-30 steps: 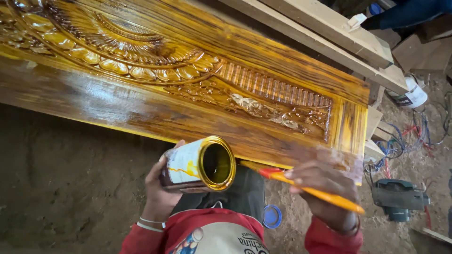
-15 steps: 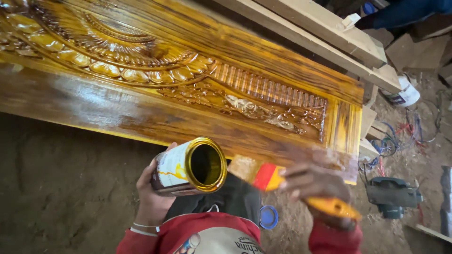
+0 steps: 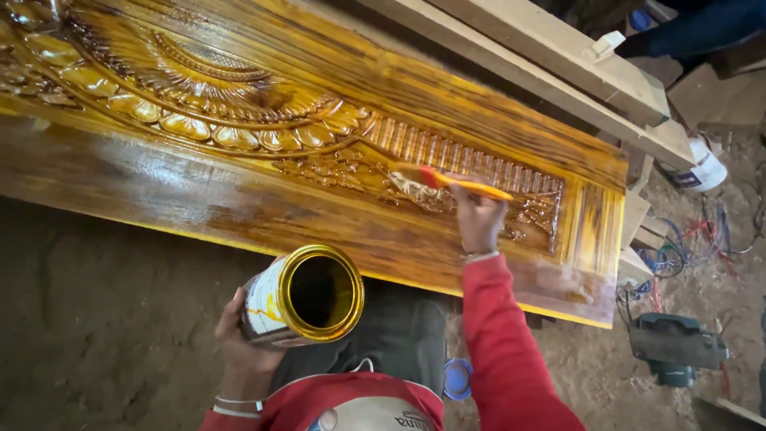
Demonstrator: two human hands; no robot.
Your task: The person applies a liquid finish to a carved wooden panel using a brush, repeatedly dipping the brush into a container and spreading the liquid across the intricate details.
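My left hand (image 3: 239, 343) grips an open metal can (image 3: 299, 297) with a gold rim, tilted toward me, drips of amber varnish on its white side. My right hand (image 3: 477, 217), arm stretched forward in a red sleeve, holds a paintbrush (image 3: 455, 183) with an orange handle and red ferrule. Its bristles rest on the leafy carving in the middle of a large carved wooden door (image 3: 263, 152), which lies flat and shines with wet golden-brown varnish.
Pale unfinished timber frames (image 3: 574, 60) lie beyond the door. A white can (image 3: 700, 168), tangled wires (image 3: 702, 235) and a green power tool (image 3: 677, 343) sit on the dirt floor at right. A blue lid (image 3: 459, 377) lies near my knee. Another person's dark sleeve (image 3: 710, 24) shows top right.
My right hand has lifted the brush from beside the can and reached forward onto the door's carved panel. The can has dropped slightly lower and left.
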